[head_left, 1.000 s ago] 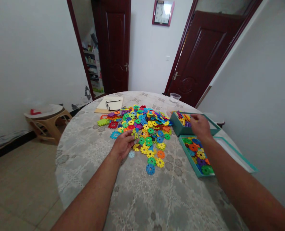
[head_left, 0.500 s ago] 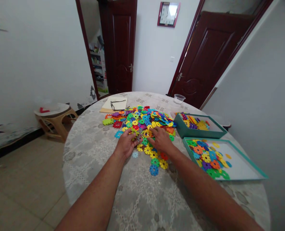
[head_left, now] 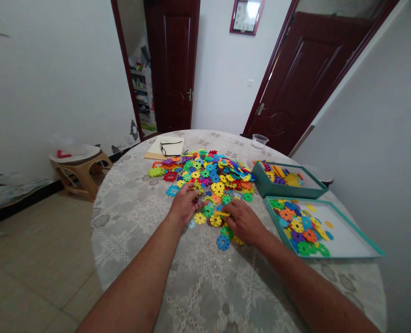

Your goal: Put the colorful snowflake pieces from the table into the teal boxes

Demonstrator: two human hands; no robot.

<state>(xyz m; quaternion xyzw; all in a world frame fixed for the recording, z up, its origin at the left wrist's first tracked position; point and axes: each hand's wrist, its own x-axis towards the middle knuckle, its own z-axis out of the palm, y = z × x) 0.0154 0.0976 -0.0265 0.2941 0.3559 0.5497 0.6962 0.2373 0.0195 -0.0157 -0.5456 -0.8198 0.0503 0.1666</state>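
Note:
My left hand [head_left: 184, 206] is closed around a lime-green toothed plastic disc [head_left: 198, 187], at the near left edge of a heap of colourful snowflake discs [head_left: 214, 173]. Other small pieces by its fingertips are too small to make out. To its right, my right hand [head_left: 242, 219] pinches a yellow snowflake disc [head_left: 222, 213], seen edge-on, over the near part of the heap. A blue disc [head_left: 223, 243] lies on the tablecloth just in front of that hand, and a yellow disc [head_left: 200, 218] lies between the hands.
A green-rimmed tray [head_left: 351, 236] with a pile of discs stands at the right. Behind it is a green box [head_left: 278, 188] of more pieces. Glasses [head_left: 170, 149] rest on a notebook [head_left: 156, 148] at the back left. A clear plastic bowl [head_left: 260, 140] sits at the far edge.
My right hand has drawn back towards me from the heap and now pinches a yellow disc. My left hand stays in nearly the same place, still holding the lime-green disc.

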